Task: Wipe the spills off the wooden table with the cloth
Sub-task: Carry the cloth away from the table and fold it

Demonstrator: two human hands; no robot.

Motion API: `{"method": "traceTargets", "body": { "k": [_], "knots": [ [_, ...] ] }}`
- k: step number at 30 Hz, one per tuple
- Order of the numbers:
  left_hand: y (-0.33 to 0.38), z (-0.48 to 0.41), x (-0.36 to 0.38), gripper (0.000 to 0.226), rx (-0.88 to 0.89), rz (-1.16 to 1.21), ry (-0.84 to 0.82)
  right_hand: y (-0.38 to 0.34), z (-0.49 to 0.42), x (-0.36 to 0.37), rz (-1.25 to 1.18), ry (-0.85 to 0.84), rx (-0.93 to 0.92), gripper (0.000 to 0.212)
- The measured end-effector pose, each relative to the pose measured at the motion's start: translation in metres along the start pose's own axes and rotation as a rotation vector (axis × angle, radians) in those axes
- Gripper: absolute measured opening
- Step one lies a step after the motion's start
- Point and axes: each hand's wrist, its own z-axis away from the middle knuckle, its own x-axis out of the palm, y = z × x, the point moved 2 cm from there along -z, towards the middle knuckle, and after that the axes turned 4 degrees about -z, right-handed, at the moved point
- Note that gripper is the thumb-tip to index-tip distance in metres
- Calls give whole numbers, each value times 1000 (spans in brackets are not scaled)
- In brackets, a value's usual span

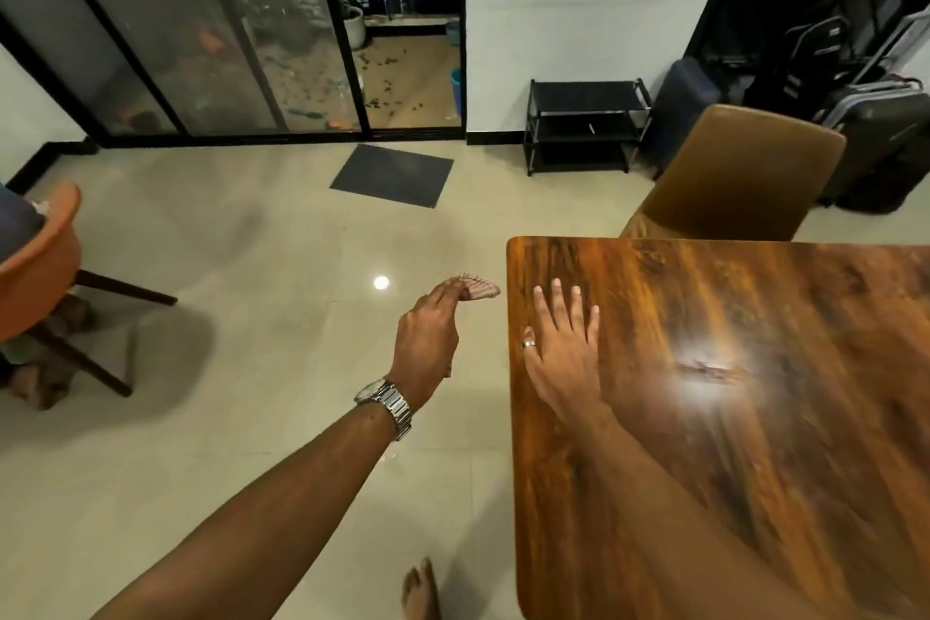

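The glossy wooden table [755,468] fills the lower right. My right hand [563,347] lies flat on it near its left edge, fingers straight and spread, a ring on one digit. My left hand [428,342], with a metal watch on the wrist, is off the table's left side above the floor. It pinches a small pinkish striped cloth [478,290] at its fingertips, close to the table's far left corner but apart from the wood. A bright lamp glare with a dark streak [709,370] sits mid-table; I cannot tell whether it is a spill.
A brown padded chair [740,171] stands at the table's far side. An orange chair [40,262] is at the left. A black shoe rack [584,126], suitcases [885,146] and a grey mat [392,174] lie beyond. My bare foot [420,592] is on the tiled floor.
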Motion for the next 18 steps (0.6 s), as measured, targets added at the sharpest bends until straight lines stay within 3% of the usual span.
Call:
{"method": "traceTargets", "body": {
  "k": [6,11,18],
  "knots": [
    [-34,-29,0,56,29,28,-7,-29,-25,1,8,5,48,62],
    [-30,-71,8,39,48,84,27,-15,-50,6,18,28,88,61],
    [-19,-171,19,46,125,72,38,16,-131,12,-2,62,168,61]
  ]
}}
